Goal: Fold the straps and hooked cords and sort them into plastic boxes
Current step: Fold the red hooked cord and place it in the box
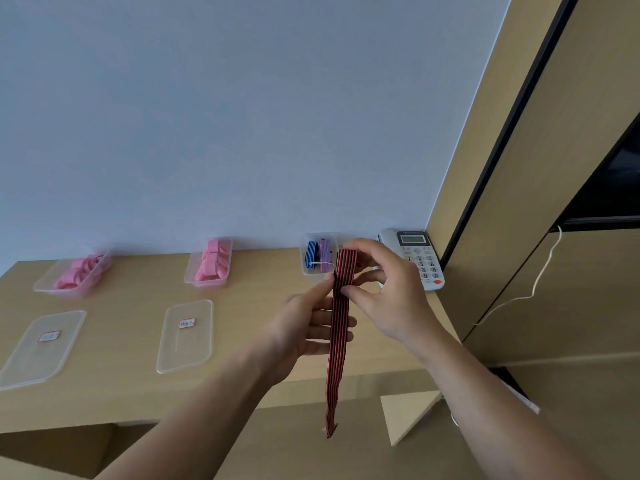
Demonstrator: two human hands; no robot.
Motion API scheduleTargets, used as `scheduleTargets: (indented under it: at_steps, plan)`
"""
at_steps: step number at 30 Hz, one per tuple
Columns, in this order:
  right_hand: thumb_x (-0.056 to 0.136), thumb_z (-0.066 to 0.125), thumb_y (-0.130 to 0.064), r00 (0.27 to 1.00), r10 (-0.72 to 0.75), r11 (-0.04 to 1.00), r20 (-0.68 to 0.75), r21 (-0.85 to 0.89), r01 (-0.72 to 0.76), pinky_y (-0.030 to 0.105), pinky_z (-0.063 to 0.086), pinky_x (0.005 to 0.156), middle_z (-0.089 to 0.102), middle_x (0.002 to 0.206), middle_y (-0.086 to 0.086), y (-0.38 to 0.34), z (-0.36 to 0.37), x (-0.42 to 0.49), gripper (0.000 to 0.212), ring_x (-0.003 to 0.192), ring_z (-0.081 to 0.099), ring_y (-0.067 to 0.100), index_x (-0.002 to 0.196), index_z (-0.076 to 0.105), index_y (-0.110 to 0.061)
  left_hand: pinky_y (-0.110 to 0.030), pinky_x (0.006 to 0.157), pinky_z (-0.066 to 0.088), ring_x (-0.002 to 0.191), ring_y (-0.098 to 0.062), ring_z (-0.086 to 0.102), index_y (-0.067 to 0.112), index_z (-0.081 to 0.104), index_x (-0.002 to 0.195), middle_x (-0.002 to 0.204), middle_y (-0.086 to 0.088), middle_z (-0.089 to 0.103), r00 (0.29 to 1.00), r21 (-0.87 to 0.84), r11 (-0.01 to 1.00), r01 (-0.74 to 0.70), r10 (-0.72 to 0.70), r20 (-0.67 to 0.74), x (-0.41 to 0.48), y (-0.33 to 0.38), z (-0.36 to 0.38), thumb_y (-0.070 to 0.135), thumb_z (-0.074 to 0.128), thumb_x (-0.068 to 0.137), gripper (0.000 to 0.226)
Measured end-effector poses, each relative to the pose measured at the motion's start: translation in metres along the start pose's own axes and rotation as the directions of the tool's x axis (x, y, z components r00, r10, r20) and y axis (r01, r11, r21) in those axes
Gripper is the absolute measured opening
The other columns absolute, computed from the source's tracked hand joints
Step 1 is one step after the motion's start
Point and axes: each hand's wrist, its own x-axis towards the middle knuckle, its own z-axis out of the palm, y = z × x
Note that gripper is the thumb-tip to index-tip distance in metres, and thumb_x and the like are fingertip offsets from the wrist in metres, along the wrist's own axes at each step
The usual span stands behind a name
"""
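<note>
Both hands pinch a red-and-black striped strap [337,341] in the air above the table [242,306]. The right hand [381,289] grips its folded-over top, and the left hand [311,327] nips it just below. The long tail hangs past the table edge. Behind, a clear box [304,270] holds blue and purple folded straps [318,259].

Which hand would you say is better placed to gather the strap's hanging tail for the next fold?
Probably the left hand: it sits lower on the red-and-black striped strap, nearer the tail, while the right hand grips its top.
</note>
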Motion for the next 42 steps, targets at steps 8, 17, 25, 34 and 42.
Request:
scheduleTargets:
  at_steps: [8,17,25,34,42]
  plan:
    - [0.082,0.076,-0.001,0.966,-0.247,0.953,-0.072,-0.200,0.228,0.025,0.054,0.085,0.073,0.113,-0.002,0.003,-0.001,-0.016,0.032,0.099,0.069,0.016,0.113,0.074,-0.011,-0.030,0.064,0.058,0.093,-0.027,0.078,0.010,0.073,0.114,0.105,-0.011,0.080,1.000,-0.053,0.998,0.025,-0.026,-0.013,0.004,0.003,-0.002,0.075,0.049,0.092,0.073]
    - [0.069,0.084,0.004,0.951,-0.307,0.934,-0.036,-0.202,0.294,0.035,0.054,0.089,0.074,0.110,-0.002,0.008,0.004,-0.033,0.032,0.103,0.068,0.016,0.096,0.079,-0.012,-0.038,0.074,0.060,0.078,-0.021,0.074,0.021,0.080,0.095,0.088,-0.002,0.076,0.996,-0.108,0.990,-0.089,0.087,-0.029,0.012,0.016,-0.012,0.053,0.066,0.093,0.035]
    - [0.073,0.082,-0.002,0.941,-0.340,0.909,-0.001,-0.257,0.328,0.032,0.052,0.081,0.072,0.103,-0.002,0.014,0.015,-0.038,0.016,0.094,0.066,0.019,0.085,0.079,-0.012,-0.032,0.066,0.059,0.076,-0.021,0.071,0.014,0.078,0.090,0.094,-0.010,0.075,0.978,-0.065,0.975,-0.211,0.211,-0.005,0.012,0.021,-0.017,0.019,0.067,0.098,0.015]
    - [0.072,0.083,-0.010,0.987,0.116,0.991,0.109,-0.086,-0.107,0.031,0.053,0.080,0.063,0.110,-0.013,0.000,0.006,-0.012,0.054,0.102,0.058,0.007,0.120,0.061,-0.022,-0.034,0.067,0.061,0.088,-0.028,0.074,0.004,0.071,0.114,0.106,-0.019,0.077,0.949,-0.015,0.950,-0.313,0.312,-0.046,0.005,0.021,-0.013,0.005,0.068,0.096,0.018]
    - [0.067,0.085,-0.008,0.941,0.226,0.970,0.251,0.033,-0.242,0.036,0.054,0.090,0.073,0.103,-0.012,-0.004,-0.004,0.005,0.050,0.105,0.065,0.005,0.109,0.071,-0.032,-0.041,0.073,0.062,0.089,-0.028,0.075,0.004,0.061,0.126,0.107,-0.020,0.078,0.962,-0.106,0.956,-0.273,0.274,-0.012,0.000,0.019,-0.012,0.027,0.080,0.080,0.054]
